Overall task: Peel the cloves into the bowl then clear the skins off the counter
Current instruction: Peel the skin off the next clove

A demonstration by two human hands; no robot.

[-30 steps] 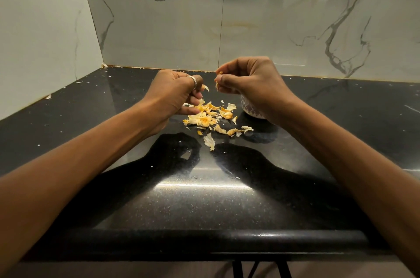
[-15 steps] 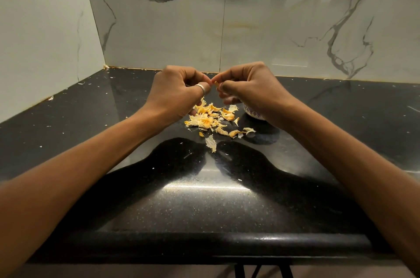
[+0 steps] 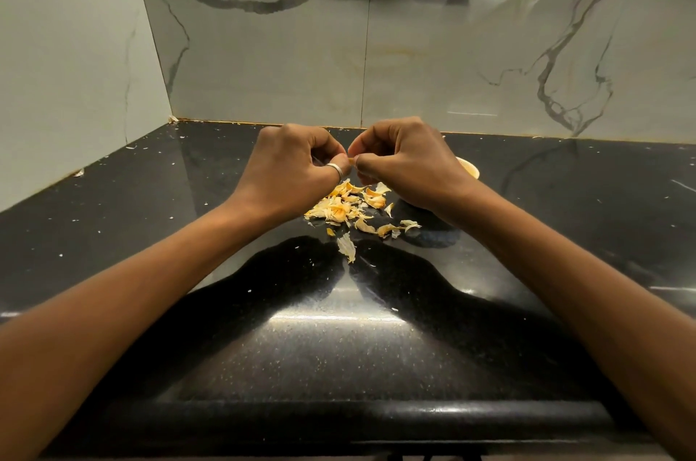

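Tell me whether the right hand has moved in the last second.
Yes. The right hand has dropped closer to the skins on the counter, and now pinches the clove together with the left hand.

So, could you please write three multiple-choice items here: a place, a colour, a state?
1. Where do the skins lie? A. in a sink B. on the counter, in a loose pile C. on a plate
2. The counter's colour? A. white B. black C. green
3. What are the left hand and right hand doing? A. resting flat B. lifting a pan C. pinching a small piece together
Answers: 1 B, the pile sits on the counter; 2 B, its surface is glossy black; 3 C, curled fingertips meet on it.
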